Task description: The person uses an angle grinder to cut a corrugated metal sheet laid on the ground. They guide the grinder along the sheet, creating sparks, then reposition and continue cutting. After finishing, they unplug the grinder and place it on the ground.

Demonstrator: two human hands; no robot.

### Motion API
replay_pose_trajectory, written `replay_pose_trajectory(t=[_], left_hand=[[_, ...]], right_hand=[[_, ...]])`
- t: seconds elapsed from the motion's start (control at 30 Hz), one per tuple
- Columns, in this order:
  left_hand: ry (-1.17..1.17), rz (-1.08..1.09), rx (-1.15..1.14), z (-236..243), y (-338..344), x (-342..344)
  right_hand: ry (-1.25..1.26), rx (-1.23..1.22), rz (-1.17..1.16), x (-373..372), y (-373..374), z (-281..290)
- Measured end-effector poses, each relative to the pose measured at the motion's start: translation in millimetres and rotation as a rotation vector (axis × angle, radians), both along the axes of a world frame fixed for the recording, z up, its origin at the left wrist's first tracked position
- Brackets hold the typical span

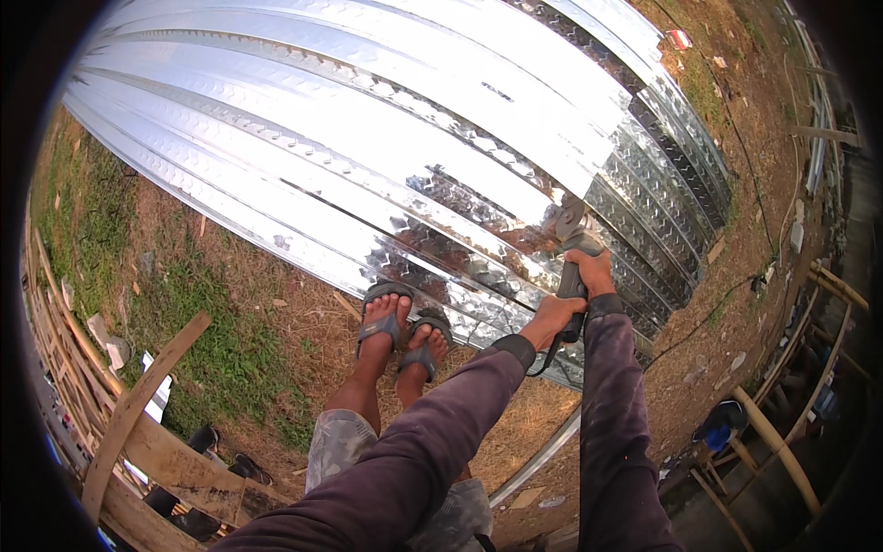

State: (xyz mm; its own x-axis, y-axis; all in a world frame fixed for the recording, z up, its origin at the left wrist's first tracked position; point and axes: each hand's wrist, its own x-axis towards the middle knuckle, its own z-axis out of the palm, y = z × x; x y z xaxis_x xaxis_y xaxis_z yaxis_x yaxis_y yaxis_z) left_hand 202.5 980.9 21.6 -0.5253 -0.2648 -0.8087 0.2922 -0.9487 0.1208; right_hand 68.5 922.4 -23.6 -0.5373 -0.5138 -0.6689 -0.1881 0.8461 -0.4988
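Both my hands are closed around an angle grinder (pixel 572 283) with a dark body. My left hand (pixel 554 318) wraps its rear end, where a black cord hangs down. Farther forward, my right hand (pixel 591 267) grips it just behind the head. The grinder's disc (pixel 569 221) is at the ribbed surface of a shiny corrugated metal sheet (pixel 368 120); whether it cuts into the metal I cannot tell. Right of the disc the sheet looks darker, with a patterned surface. My sandalled feet (pixel 384 313) are at the sheet's near edge.
Dry grass and soil (pixel 248 340) surround the sheet. Wooden planks (pixel 138 414) and another person's shoes (pixel 248 467) are at lower left. Bamboo poles (pixel 777 446) stand at lower right. A thin cable (pixel 750 175) runs along the ground at right. A metal strip (pixel 538 457) lies near my legs.
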Motion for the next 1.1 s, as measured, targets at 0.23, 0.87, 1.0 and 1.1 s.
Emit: replay_pose_trajectory(t=[0.23, 0.87, 1.0, 1.1], left_hand=[[0.007, 0.006, 0.005, 2, -1, 1], [-0.152, -0.224, -0.291, 35, 49, 11], [-0.182, -0.463, -0.227, 109, 86, 32], [-0.104, -0.467, -0.399, 137, 142, 65]], right_hand=[[-0.004, 0.049, -0.025, 8, -5, 13], [-0.106, -0.191, -0.15, 12, 61, 56], [-0.048, -0.048, -0.357, 28, 129, 132], [-0.149, -0.052, -0.515, 55, 175, 185]])
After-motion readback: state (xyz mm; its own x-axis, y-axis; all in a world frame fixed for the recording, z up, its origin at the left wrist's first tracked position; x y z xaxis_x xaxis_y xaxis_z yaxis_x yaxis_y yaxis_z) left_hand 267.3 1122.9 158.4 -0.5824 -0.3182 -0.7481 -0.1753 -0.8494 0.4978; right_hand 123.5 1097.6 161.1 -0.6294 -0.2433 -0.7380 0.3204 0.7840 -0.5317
